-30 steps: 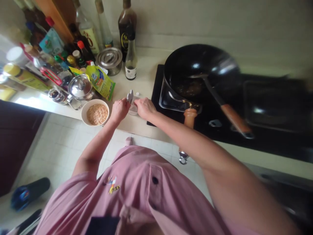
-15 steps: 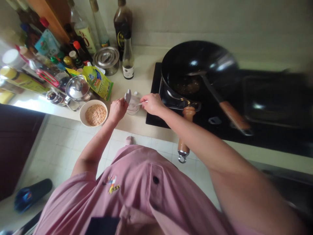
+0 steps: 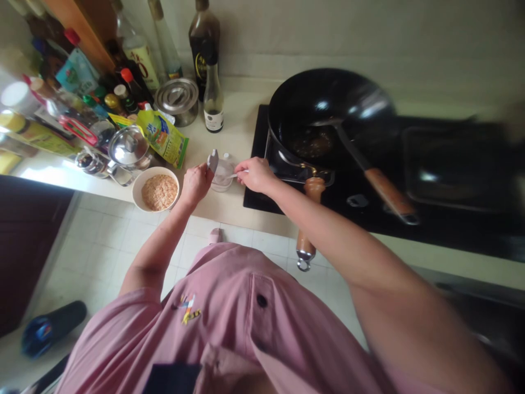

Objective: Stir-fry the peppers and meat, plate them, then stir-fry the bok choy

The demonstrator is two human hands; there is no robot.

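My left hand (image 3: pixel 197 183) is closed on a pale lid (image 3: pixel 213 161), held up on edge at the left side of a small clear jar (image 3: pixel 222 182). Whitish contents show inside the jar, which stands on the counter. Between the fingers of my right hand (image 3: pixel 255 174) is the handle of a small white spoon (image 3: pixel 234 175). Its far end reaches into the jar's opening and I cannot make out the bowl. Just left of my left hand sits a white bowl (image 3: pixel 135 192) filled with light brown flakes or grains.
A black wok (image 3: pixel 283 123) with a wooden-handled spatula (image 3: pixel 383 189) in it stands on the black stove (image 3: pixel 459 219); its wooden handle (image 3: pixel 305 243) juts over the counter edge. Bottles, a yellow-green pouch (image 3: pixel 166 134) and steel pots (image 3: pixel 177 104) crowd the left and back.
The spoon in my right hand is tilted slightly differently over the jar. Both hands stay almost where they were, and the whole view has shifted a little.
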